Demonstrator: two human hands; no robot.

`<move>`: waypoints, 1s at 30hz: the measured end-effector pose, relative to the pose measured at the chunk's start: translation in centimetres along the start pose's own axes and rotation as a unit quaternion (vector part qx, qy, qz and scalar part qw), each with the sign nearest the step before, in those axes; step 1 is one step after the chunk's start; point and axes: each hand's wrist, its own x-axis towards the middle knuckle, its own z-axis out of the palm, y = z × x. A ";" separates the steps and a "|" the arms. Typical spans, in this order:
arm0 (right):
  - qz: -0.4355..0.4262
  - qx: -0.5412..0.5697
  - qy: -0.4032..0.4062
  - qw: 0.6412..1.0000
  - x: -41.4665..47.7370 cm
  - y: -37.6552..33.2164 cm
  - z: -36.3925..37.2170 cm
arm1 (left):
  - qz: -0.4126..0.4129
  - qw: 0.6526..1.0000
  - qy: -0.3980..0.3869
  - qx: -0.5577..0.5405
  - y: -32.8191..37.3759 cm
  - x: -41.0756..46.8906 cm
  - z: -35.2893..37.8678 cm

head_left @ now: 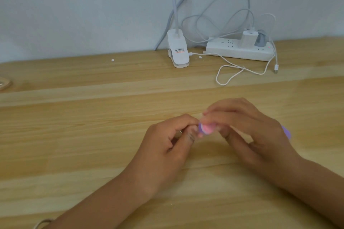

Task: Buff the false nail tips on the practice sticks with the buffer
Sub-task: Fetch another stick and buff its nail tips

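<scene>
From the head view, both hands meet low over the middle of the wooden table (74, 117), close in front of the person, presumably so the work stays steady and in plain sight.

The right hand (256, 132) has its fingers curled round the buffer (205, 129). The pink-and-purple end pokes out toward the other hand and a purple end shows behind the knuckles, so it is gripped mid-length, which would suit short strokes.

The left hand (167, 143) has fingers bent in and thumb pinched against them, right against the buffer's near end. It seems to be offering up a practice stick with its nail tip, but the blur and the fingers hide both (I cannot tell a tip from a fingertip here).

- **Task things:** one buffer and two hands. No stick or tip can be counted.
- **Against the wall:** one lamp clip (178, 52) and one power strip (232, 50) carrying two plugs, with a white cable (229, 72) looped in front.
- **Far side of the table:** two small white bits (112, 60), well apart.
</scene>
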 end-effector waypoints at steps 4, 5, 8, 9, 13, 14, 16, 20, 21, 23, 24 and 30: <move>-0.016 0.000 0.000 1.000 -0.2 -0.5 0.4 | 0.009 1.000 -0.002 -0.003 0.0 0.0 -0.1; -0.025 -0.002 -0.001 1.000 -0.2 -0.5 0.5 | 0.008 1.000 -0.001 -0.003 0.0 0.0 -0.1; 0.003 -0.011 0.017 1.000 0.0 -0.1 0.1 | 0.000 1.000 0.007 -0.020 -0.2 0.0 -0.2; 0.009 -0.010 0.022 1.000 0.0 -0.2 0.1 | 0.002 1.000 0.005 -0.022 -0.1 0.0 -0.2; -0.011 -0.011 0.027 1.000 -0.2 -1.1 0.5 | 0.004 0.999 0.002 -0.034 0.1 0.1 -0.1; -0.005 -0.016 0.036 0.999 -0.2 -1.0 0.4 | -0.002 0.999 0.003 -0.047 0.1 0.1 -0.1; 0.011 -0.024 0.054 0.998 -0.1 -1.0 0.3 | -0.013 0.997 -0.001 -0.081 0.2 0.0 -0.1; -0.006 -0.027 0.057 0.998 -0.3 -1.5 0.5 | -0.020 0.990 -0.021 -0.140 0.6 -0.1 -0.1; -0.005 -0.031 0.060 0.998 -0.3 -1.3 0.4 | -0.025 0.989 -0.020 -0.144 0.6 -0.1 -0.1; 0.007 -0.034 0.069 0.997 -0.2 -1.1 0.3 | -0.032 0.988 -0.018 -0.147 0.6 0.0 -0.2; 0.008 -0.031 0.072 0.997 -0.2 -1.1 0.5 | -0.031 0.989 -0.019 -0.147 0.6 -0.1 -0.2; 0.005 -0.025 0.075 0.997 -0.2 -1.1 0.5 | -0.033 0.986 -0.025 -0.160 0.8 -0.2 -0.2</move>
